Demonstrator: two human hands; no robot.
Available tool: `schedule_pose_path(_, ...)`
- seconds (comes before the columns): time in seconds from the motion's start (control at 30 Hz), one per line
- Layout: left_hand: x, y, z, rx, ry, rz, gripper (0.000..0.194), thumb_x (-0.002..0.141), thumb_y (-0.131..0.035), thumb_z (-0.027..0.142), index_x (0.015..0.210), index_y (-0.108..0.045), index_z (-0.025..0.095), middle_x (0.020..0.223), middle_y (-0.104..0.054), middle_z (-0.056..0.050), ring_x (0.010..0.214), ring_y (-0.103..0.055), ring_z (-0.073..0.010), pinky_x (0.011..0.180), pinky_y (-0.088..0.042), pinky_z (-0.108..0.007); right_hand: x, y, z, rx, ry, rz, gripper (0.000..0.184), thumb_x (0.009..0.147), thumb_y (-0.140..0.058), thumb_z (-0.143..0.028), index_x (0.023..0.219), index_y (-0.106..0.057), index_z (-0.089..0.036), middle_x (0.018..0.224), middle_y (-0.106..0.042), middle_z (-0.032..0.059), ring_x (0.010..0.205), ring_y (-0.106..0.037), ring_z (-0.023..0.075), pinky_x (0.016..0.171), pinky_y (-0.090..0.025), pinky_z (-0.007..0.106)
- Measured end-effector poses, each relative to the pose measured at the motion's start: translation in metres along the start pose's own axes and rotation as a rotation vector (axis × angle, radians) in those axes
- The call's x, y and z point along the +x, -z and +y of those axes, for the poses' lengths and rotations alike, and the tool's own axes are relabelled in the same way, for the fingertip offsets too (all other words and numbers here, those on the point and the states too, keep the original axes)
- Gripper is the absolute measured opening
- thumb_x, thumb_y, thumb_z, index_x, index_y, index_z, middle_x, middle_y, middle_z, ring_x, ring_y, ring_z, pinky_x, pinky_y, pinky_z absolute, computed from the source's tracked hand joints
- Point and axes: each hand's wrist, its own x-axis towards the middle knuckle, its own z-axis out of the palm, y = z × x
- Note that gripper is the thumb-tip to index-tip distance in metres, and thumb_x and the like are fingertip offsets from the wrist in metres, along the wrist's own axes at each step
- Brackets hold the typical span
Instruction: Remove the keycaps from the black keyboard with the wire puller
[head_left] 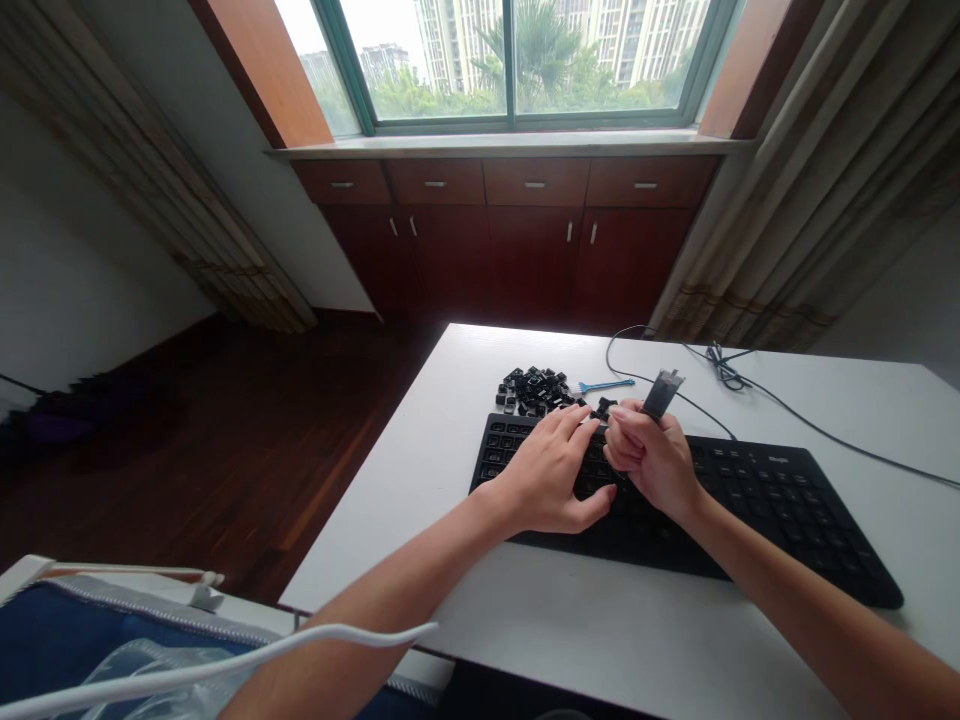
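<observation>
Okay, the black keyboard [645, 535] lies flat on the white table [420, 500]; left hand [555, 470] spread, gripping nothing, best pressed down for steadiness; right hand [654, 462] fisted round a dark tool [663, 393], maybe a brush; loose keycaps [532, 388] behind.

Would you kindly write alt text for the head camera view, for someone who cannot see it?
A person's left hand lies over a long black keyboard, while the right hand grips a dark flat object above it. Loose black square keycaps lie heaped beyond it on a white table, beside a slim blue tool.
</observation>
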Motion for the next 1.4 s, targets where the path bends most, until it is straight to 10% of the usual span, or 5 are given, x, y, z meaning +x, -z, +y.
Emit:
schedule_pose_path(0.17, 0.004, -0.001, 0.000, -0.007, -0.014, 0.039, 0.058, 0.090, -0.065, 0.044, 0.138, -0.054, 0.013, 0.148, -0.052, -0.020, 0.139, -0.049, -0.0356, 0.120, -0.039, -0.056, -0.001, 0.005, -0.002, -0.041, 0.071, 0.235, 0.043, 0.089, -0.072, -0.029, 0.061, -0.041, -0.021, 0.053, -0.032, -0.0079, 0.045, -0.026, 0.0076, 0.042, -0.024, 0.024)
schedule_pose_path(0.63, 0.001, -0.004, 0.003, -0.017, -0.268, 0.077, 0.018, 0.102, -0.057, 0.019, 0.114, -0.071, 0.020, 0.115, -0.077, -0.003, 0.105, -0.070, -0.0206, 0.093, -0.057, -0.037, -0.007, 0.005, 0.007, -0.140, 0.088, 0.266, 0.047, 0.091, -0.071, -0.046, 0.065, -0.040, -0.022, 0.055, -0.037, -0.0073, 0.048, -0.035, 0.0090, 0.048, -0.035, 0.026)
schedule_pose_path(0.87, 0.003, -0.010, 0.001, -0.162, -0.183, 0.113, 0.015, 0.100, -0.060, 0.020, 0.107, -0.074, 0.019, 0.104, -0.079, -0.005, 0.095, -0.071, -0.0202, 0.088, -0.060, -0.037, -0.010, 0.008, 0.012, -0.363, 0.139, 0.174, 0.045, 0.095, -0.064, -0.049, 0.065, -0.045, -0.022, 0.057, -0.043, -0.0047, 0.053, -0.039, 0.0112, 0.052, -0.034, 0.028)
schedule_pose_path(1.4, 0.000, 0.001, 0.007, -0.081, -0.156, 0.070, 0.019, 0.096, -0.057, 0.021, 0.112, -0.067, 0.021, 0.131, -0.066, -0.009, 0.124, -0.060, -0.0269, 0.106, -0.054, -0.046, 0.005, 0.010, 0.011, -0.034, 0.034, -0.051, 0.045, 0.089, -0.069, -0.034, 0.060, -0.037, -0.023, 0.049, -0.033, -0.0087, 0.044, -0.026, 0.0081, 0.045, -0.020, 0.026)
